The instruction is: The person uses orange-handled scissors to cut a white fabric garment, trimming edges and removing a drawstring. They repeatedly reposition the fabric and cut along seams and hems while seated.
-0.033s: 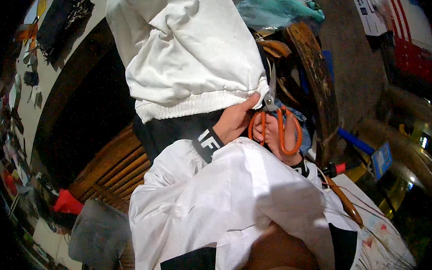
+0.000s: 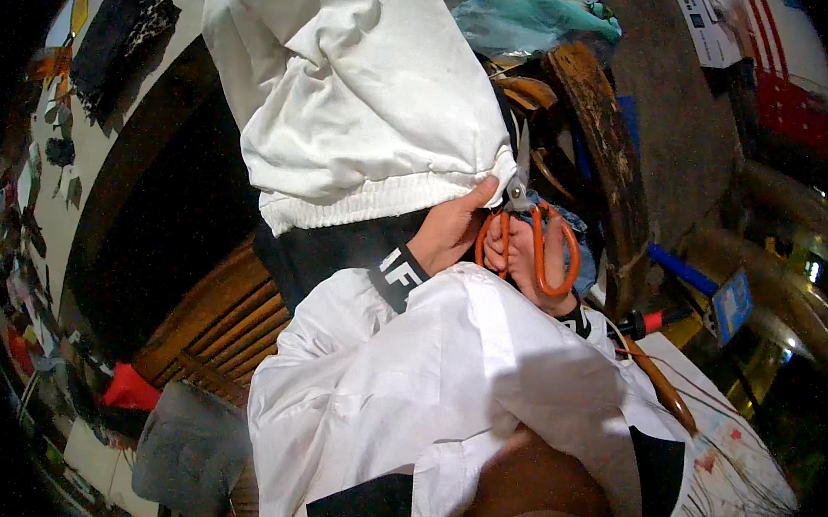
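Note:
A white garment (image 2: 357, 101) with a gathered elastic edge lies spread in front of me over dark cloth. My left hand (image 2: 446, 233) is closed on the right corner of that elastic edge, thumb on top. Right beside it, my right hand (image 2: 525, 256) has its fingers through the orange handle loops of a pair of scissors (image 2: 517, 195). The blades point away from me along the garment's right corner. Their tips and exact contact with the fabric are hard to make out.
Wooden slats (image 2: 223, 313) run at my left, near a grey cloth (image 2: 189, 448) and a red piece (image 2: 130, 388). A worn wooden edge (image 2: 597, 143) stands right of the scissors. Beyond lies a greenish plastic bag (image 2: 532, 14). A wooden-handled tool (image 2: 664, 390) and thin wires are at lower right.

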A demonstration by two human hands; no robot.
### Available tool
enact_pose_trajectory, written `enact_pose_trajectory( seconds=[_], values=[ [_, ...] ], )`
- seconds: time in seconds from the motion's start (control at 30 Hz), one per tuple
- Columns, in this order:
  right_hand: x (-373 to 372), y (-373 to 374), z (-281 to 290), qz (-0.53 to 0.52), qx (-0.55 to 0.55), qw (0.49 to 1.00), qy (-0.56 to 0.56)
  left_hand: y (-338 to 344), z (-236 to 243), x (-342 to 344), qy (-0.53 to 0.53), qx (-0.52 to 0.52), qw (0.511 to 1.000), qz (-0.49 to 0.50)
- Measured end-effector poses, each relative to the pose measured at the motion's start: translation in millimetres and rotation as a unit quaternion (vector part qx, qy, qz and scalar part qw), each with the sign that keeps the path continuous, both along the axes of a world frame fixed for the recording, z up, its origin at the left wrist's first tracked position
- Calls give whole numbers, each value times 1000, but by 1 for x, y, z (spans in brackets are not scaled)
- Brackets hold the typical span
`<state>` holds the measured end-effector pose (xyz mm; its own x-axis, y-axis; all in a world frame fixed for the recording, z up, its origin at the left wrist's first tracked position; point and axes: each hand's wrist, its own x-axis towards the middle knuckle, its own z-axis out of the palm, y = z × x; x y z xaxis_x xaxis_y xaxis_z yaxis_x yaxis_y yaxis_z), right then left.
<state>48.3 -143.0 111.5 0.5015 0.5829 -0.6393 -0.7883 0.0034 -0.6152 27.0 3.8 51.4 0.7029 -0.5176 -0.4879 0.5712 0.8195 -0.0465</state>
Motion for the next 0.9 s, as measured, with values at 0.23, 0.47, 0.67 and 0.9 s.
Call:
enact_pose_trajectory(
  seconds=[0.23, 0.47, 0.67, 0.9],
  values=[
    [-3, 0, 5, -34, -29, 999, 29, -7, -4, 2, 3, 60, 994, 89],
    [-21, 3, -10, -80, -47, 995, 26, -9, -7, 5, 50, 47, 995, 68],
    [-15, 4, -19, 63, -106, 986, -108, -14, -22, 17, 74, 48, 994, 59],
    [-8, -10, -34, -78, 168, 979, 88, -13, -21, 15, 33, 96, 994, 33]
  ],
)
